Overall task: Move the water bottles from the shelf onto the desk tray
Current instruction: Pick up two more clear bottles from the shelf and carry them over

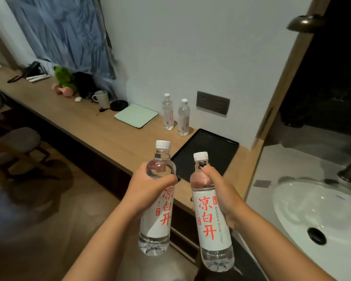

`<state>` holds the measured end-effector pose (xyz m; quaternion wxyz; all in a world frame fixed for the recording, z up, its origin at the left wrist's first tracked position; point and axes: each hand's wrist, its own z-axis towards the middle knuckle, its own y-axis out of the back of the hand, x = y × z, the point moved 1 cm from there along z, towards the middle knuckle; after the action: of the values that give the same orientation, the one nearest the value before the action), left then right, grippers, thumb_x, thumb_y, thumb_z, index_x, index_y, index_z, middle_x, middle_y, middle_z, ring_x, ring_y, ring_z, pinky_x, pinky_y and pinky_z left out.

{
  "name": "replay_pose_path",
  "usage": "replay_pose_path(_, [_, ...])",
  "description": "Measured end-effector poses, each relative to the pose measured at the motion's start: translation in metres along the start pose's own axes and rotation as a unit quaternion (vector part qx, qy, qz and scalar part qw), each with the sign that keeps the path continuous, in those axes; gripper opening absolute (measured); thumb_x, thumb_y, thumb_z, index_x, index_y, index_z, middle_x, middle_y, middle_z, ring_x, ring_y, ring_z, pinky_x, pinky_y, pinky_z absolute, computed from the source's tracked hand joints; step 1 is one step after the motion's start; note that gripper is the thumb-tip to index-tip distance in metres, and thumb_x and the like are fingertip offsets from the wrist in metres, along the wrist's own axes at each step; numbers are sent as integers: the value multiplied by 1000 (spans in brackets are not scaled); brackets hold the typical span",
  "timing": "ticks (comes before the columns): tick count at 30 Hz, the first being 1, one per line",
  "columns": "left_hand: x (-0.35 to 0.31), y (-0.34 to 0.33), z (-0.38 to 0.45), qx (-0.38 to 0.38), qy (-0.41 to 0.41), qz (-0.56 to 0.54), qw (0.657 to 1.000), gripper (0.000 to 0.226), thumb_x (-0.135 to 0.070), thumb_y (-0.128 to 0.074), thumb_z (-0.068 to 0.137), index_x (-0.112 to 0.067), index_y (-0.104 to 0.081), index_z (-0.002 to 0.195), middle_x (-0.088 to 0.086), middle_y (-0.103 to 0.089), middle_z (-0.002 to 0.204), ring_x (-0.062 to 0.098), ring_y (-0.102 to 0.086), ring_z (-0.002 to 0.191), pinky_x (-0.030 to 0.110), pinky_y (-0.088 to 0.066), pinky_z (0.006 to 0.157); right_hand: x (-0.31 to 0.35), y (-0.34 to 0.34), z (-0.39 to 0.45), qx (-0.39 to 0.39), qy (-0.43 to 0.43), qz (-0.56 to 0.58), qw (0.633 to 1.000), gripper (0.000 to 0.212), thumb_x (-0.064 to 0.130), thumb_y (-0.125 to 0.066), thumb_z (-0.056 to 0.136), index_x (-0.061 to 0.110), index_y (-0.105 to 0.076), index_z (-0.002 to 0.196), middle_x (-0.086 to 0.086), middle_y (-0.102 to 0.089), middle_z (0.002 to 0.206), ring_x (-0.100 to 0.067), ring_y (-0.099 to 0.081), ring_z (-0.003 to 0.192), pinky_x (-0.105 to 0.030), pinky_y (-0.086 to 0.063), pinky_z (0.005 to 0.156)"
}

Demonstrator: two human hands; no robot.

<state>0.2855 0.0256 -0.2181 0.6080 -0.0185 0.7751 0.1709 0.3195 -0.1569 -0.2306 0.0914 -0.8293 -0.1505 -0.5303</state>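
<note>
**Two bottles carried toward the tray**

The left hand (152, 185) gripped one water bottle (157, 209) by its shoulder; the right hand (221, 197) wrapped another (211, 216). Both hung near the black tray (221, 147). They were best lowered upright onto its bare far side, apart.

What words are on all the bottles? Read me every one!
"凉白开": big red characters on the label of the bottle in the right hand.
"凉白开": same on the bottle in the left hand, first character partly covered.
Small print on both: too small.
Two desk bottles: labels blurred.
</note>
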Motion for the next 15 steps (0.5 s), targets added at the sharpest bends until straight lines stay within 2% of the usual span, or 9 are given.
replay_pose_path(4, [-11,26,68,-2,0,-9,1000,61,-42,-79,48,-24,-60,103,6,-69,98,26,-69,89,54,-56,82,39,-15,59,1,-16,14,1000,45,54,-50,85,13,-63,95,-15,-67,73,-27,-65,63,-36,-54,67])
replay_pose_path(9, [-17,55,135,-1,5,-31,999,65,-42,-79,46,-25,-58,106,5,-69,100,25,-68,90,51,-56,83,75,-34,122,-17,-19,24,999,45,55,-54,82,12,-64,94,-16,-67,76,-32,-64,72,-48,-54,82])
replay_pose_path(12, [-14,65,176,21,21,-47,998,69,-41,-81,45,-24,-57,108,10,-68,102,30,-68,90,55,-56,82,87,-42,154,-26,-30,30,999,44,54,-52,84,12,-62,94,-18,-66,79,-31,-65,71,-45,-54,80])
replay_pose_path(15, [-12,75,222,44,28,-47,998,71,-42,-80,44,-26,-57,109,8,-69,100,27,-70,86,51,-58,79,95,-51,192,-53,-41,28,997,47,56,-50,84,12,-61,98,-18,-65,81,-30,-65,70,-42,-56,75])
